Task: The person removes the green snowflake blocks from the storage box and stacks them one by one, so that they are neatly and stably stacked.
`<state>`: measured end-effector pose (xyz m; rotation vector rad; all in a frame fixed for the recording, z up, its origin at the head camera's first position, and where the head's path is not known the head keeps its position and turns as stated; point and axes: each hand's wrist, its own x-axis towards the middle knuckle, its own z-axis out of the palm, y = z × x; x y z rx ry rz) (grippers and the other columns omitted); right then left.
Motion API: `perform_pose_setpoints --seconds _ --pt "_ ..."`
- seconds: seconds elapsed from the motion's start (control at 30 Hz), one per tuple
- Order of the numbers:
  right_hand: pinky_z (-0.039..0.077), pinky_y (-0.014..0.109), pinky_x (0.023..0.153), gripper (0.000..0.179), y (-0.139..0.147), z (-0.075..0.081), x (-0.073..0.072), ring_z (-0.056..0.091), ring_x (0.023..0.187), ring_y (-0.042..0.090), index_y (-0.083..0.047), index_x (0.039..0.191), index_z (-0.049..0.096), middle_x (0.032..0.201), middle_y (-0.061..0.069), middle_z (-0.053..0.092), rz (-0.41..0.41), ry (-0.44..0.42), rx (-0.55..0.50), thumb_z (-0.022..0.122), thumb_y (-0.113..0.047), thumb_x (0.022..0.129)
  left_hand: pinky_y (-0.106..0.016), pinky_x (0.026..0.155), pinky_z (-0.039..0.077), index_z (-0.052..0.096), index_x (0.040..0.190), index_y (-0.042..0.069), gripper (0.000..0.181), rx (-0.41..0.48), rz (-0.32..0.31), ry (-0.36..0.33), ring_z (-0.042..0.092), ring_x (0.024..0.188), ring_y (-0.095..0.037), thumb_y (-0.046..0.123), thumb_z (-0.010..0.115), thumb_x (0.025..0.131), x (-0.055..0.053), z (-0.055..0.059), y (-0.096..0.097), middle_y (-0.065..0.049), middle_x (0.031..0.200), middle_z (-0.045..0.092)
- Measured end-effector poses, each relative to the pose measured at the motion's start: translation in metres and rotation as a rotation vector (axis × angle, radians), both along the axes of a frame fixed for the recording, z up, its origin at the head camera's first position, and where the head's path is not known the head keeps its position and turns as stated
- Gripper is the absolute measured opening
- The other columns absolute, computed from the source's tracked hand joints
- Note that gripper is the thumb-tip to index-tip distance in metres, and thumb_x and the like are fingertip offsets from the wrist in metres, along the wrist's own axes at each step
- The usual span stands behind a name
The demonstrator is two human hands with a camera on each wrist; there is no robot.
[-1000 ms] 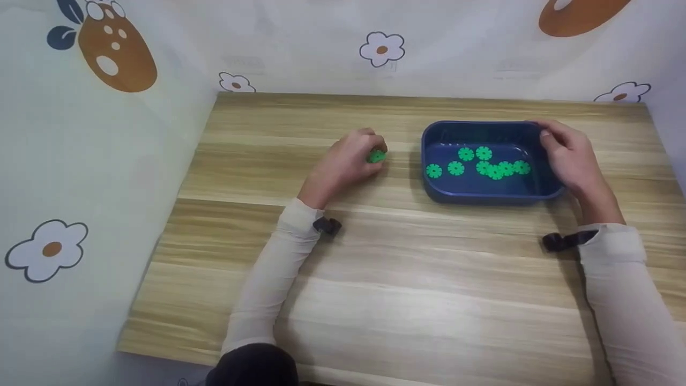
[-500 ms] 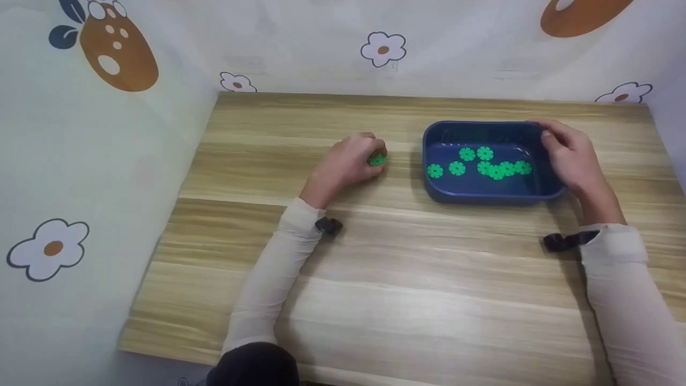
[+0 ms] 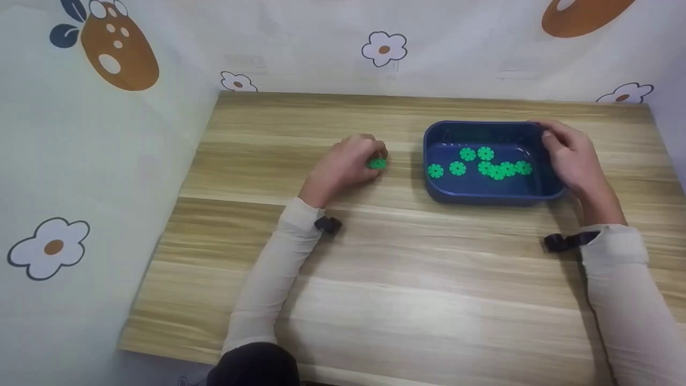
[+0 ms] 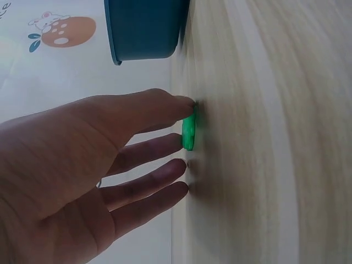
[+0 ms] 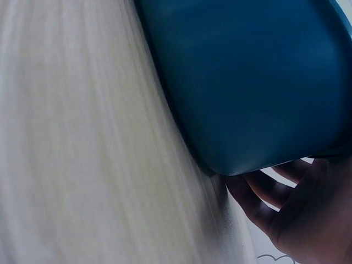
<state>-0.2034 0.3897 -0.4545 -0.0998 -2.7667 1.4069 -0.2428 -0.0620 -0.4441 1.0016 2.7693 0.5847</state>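
Note:
In the head view my left hand is low over the table, left of the blue plastic tub. Its thumb and fingertips hold a green notched interlocking disc. From the left wrist, the disc appears edge-on at the table surface, between the thumb and a finger; the other fingers reach down beside it. My right hand grips the tub's right end, thumb over the rim. In the right wrist view its fingers lie against the tub's outer wall. Several green discs lie inside, some overlapping.
The wood-grain table runs up to a patterned wall covering at the back and left. Black wrist-worn devices sit on both cuffs. A dark rounded shape shows at the bottom edge.
My left hand and the green disc have shifted slightly toward the front edge of the table, and more of the disc shows. The right hand and tub look unchanged.

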Motion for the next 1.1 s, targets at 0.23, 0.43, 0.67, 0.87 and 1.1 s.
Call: perform_pose_setpoints --seconds 0.23,0.43,0.67,0.87,1.1 --pt "0.037 0.025 0.119 0.045 0.0007 -0.0003 -0.0005 0.053 0.135 0.003 -0.022 0.154 0.062 0.158 0.006 0.061 -0.003 0.006 0.003 0.040 -0.031 0.116 -0.038 0.092 0.060 0.077 0.119 0.012 0.023 0.000 0.014 0.001 0.070 0.101 -0.022 0.016 0.077 0.096 0.0000 -0.0002 0.0005 -0.007 0.114 0.075" --pt "0.038 0.021 0.116 0.045 0.0009 -0.0012 -0.0020 0.054 0.133 0.001 -0.017 0.153 0.062 0.155 0.007 0.062 -0.011 0.018 0.002 0.041 -0.029 0.116 -0.039 0.092 0.061 0.077 0.120 0.012 0.024 -0.002 0.014 0.006 0.070 0.101 -0.022 0.017 0.077 0.096 -0.0003 -0.0005 0.0011 -0.007 0.116 0.075" --pt "0.039 0.016 0.108 0.043 -0.0008 -0.0011 -0.0017 0.056 0.126 -0.002 -0.013 0.151 0.065 0.144 -0.006 0.069 -0.012 0.048 -0.016 0.043 -0.025 0.115 -0.040 0.092 0.061 0.078 0.119 0.012 0.023 -0.001 0.009 0.003 0.070 0.102 -0.023 0.016 0.076 0.096 -0.0002 -0.0006 -0.0004 -0.008 0.115 0.074" --pt "0.040 0.014 0.104 0.043 -0.0011 -0.0011 -0.0017 0.057 0.121 -0.003 -0.012 0.150 0.066 0.139 -0.011 0.071 -0.005 0.068 -0.022 0.043 -0.024 0.115 -0.041 0.090 0.060 0.077 0.119 0.012 0.026 0.010 0.024 0.000 0.068 0.101 -0.023 0.026 0.078 0.097 0.0004 0.0013 -0.0007 -0.007 0.115 0.072" --pt "0.038 0.020 0.115 0.045 0.0001 -0.0007 -0.0018 0.054 0.131 -0.001 -0.017 0.153 0.063 0.154 0.008 0.063 -0.009 0.025 0.019 0.041 -0.029 0.116 -0.042 0.100 0.059 0.074 0.129 0.012 0.033 0.010 0.036 0.026 0.071 0.115 -0.023 0.030 0.073 0.102 0.0009 0.0058 0.0072 -0.006 0.128 0.072"
